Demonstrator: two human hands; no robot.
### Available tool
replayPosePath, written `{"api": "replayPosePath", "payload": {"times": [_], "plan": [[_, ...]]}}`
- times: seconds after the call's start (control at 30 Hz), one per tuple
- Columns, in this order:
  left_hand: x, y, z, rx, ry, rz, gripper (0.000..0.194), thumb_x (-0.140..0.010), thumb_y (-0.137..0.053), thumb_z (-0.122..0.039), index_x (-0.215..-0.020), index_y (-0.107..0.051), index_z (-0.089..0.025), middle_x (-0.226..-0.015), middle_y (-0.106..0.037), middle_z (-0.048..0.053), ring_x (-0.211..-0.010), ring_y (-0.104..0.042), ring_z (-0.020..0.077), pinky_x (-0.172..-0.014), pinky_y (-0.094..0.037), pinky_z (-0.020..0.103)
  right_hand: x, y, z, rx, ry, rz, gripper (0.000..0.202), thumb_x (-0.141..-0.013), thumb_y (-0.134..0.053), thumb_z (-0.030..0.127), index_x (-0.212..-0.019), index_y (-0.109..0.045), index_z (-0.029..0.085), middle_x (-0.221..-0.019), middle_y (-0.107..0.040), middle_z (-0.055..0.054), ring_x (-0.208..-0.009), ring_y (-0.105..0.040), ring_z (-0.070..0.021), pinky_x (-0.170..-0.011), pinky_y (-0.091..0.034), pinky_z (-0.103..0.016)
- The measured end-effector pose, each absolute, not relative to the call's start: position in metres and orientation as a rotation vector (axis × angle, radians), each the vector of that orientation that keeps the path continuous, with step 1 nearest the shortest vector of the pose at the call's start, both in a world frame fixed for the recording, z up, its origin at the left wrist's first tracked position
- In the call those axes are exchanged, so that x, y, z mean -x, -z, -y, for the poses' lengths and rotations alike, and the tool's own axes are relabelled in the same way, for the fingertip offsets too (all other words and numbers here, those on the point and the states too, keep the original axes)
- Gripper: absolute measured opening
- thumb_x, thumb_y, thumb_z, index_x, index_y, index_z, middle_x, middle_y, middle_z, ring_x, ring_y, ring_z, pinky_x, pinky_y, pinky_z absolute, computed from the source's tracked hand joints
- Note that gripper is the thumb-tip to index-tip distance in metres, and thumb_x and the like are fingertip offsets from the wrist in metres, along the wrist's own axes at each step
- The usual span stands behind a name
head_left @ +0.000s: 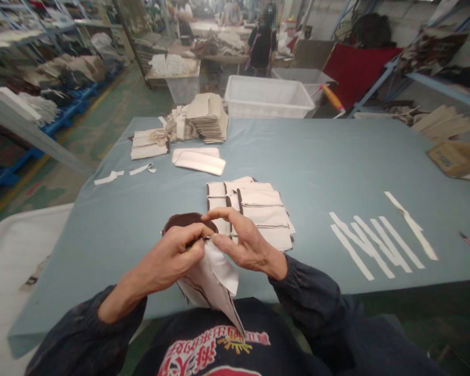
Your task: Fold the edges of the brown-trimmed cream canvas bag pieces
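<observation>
Between my hands, near the table's front edge, is a cream fabric piece (203, 277) with dark brown edging and a brown inner face at its top. My left hand (180, 256) is closed on its upper edge, fingers bent over the brown part. My right hand (243, 243) pinches the same edge between thumb and fingertips, where a white flap (222, 269) hangs down. Just beyond the right hand lies a pile of similar cream pieces (262, 209) with brown edges. The lower part of the held piece hangs in front of my torso.
The blue-grey table (305, 156) carries several white strips (376, 240) at right and two more strips (109, 177) at left. Pale flat panels (199, 161) and a beige fabric stack (209, 117) stand at back left. Past the far edge are a white bin (268, 99) and a person (260, 47).
</observation>
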State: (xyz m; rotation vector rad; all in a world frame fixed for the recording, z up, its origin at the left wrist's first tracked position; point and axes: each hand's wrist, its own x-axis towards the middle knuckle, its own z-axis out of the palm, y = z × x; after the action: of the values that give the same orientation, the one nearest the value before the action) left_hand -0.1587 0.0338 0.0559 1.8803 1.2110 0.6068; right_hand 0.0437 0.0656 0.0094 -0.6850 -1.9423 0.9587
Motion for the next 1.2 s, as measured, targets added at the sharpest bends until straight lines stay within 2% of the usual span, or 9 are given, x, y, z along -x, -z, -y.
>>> {"api": "replayPosePath", "payload": {"times": [0.1,0.17,0.23,0.33,0.57,0.7,0.8,1.03,1.2], "plan": [[0.159,-0.064,-0.035,-1.913,-0.612,-1.198,0.021,-0.087,-0.048,-0.021,-0.088,-0.069,-0.018,-0.074,-0.064,-0.002,-0.064,-0.054,0.0138,-0.059,-0.039,0.025,-0.046,-0.019,-0.074,0.617,-0.840,2.141,0.016,-0.094,-0.059,0.033,-0.098,-0.065,0.019,-0.087,-0.069,-0.005,-0.082,-0.062,-0.0192,-0.081,-0.049,-0.035],[0.159,-0.067,-0.035,-1.911,-0.608,-1.199,0.017,-0.085,-0.049,-0.019,-0.089,-0.065,-0.019,-0.072,-0.062,-0.004,-0.062,-0.052,0.0129,-0.057,-0.037,0.024,-0.049,-0.023,-0.077,0.651,-0.834,2.223,0.017,-0.092,-0.061,0.032,-0.082,-0.063,0.020,-0.069,-0.060,0.002,-0.065,-0.052,-0.0148,-0.067,-0.042,-0.030],[0.157,-0.067,-0.033,-1.897,-0.610,-1.198,0.013,-0.086,-0.049,-0.018,-0.088,-0.062,-0.020,-0.071,-0.061,-0.005,-0.061,-0.051,0.0122,-0.057,-0.037,0.023,-0.051,-0.025,-0.078,0.687,-0.927,2.247,0.020,-0.091,-0.061,0.029,-0.073,-0.059,0.020,-0.061,-0.049,0.005,-0.057,-0.042,-0.0111,-0.057,-0.032,-0.026],[0.155,-0.063,-0.032,-1.915,-0.625,-1.223,0.011,-0.090,-0.049,-0.019,-0.090,-0.060,-0.021,-0.073,-0.064,-0.005,-0.063,-0.055,0.0122,-0.058,-0.039,0.023,-0.052,-0.027,-0.076,0.716,-1.130,2.178,0.022,-0.091,-0.059,0.026,-0.070,-0.055,0.019,-0.062,-0.043,0.007,-0.055,-0.036,-0.0089,-0.053,-0.025,-0.024],[0.154,-0.046,-0.027,-2.127,-0.695,-1.237,0.016,-0.093,-0.048,-0.012,-0.098,-0.060,-0.021,-0.080,-0.070,-0.003,-0.064,-0.061,0.0125,-0.060,-0.043,0.023,-0.045,-0.015,-0.070,0.735,-1.649,1.804,0.020,-0.088,-0.059,0.028,-0.071,-0.051,0.020,-0.063,-0.042,0.007,-0.057,-0.037,-0.0095,-0.052,-0.030,-0.022],[0.160,-0.037,-0.026,-2.391,-0.762,-1.080,0.026,-0.093,-0.045,-0.005,-0.107,-0.059,-0.021,-0.081,-0.068,-0.001,-0.065,-0.061,0.0134,-0.060,-0.044,0.023,-0.044,-0.011,-0.066,0.723,-1.857,1.652,0.010,-0.083,-0.058,0.027,-0.077,-0.058,0.019,-0.066,-0.048,0.004,-0.059,-0.039,-0.0115,-0.053,-0.031,-0.024],[0.165,-0.032,-0.027,-2.565,-0.781,-0.985,0.024,-0.096,-0.044,-0.005,-0.110,-0.057,-0.021,-0.074,-0.065,0.000,-0.063,-0.058,0.0154,-0.059,-0.043,0.025,-0.041,-0.007,-0.066,0.698,-1.973,1.558,0.013,-0.079,-0.056,0.031,-0.080,-0.061,0.019,-0.064,-0.049,0.003,-0.057,-0.038,-0.0121,-0.051,-0.028,-0.025],[0.172,-0.018,-0.028,-2.639,-0.837,-0.994,0.027,-0.096,-0.045,-0.005,-0.116,-0.056,-0.020,-0.078,-0.066,0.002,-0.066,-0.061,0.0165,-0.061,-0.047,0.025,-0.029,0.003,-0.069,0.835,-2.023,1.453,0.013,-0.073,-0.052,0.029,-0.071,-0.060,0.019,-0.057,-0.044,0.004,-0.053,-0.034,-0.0103,-0.048,-0.025,-0.022],[0.173,-0.023,-0.023,-2.273,-0.792,-1.150,0.026,-0.093,-0.052,-0.011,-0.114,-0.062,-0.021,-0.088,-0.075,0.003,-0.071,-0.069,0.0160,-0.065,-0.050,0.024,-0.037,-0.005,-0.071,0.836,-1.752,1.743,0.013,-0.078,-0.052,0.022,-0.077,-0.064,0.018,-0.060,-0.048,0.005,-0.053,-0.037,-0.0091,-0.048,-0.028,-0.020]]}}
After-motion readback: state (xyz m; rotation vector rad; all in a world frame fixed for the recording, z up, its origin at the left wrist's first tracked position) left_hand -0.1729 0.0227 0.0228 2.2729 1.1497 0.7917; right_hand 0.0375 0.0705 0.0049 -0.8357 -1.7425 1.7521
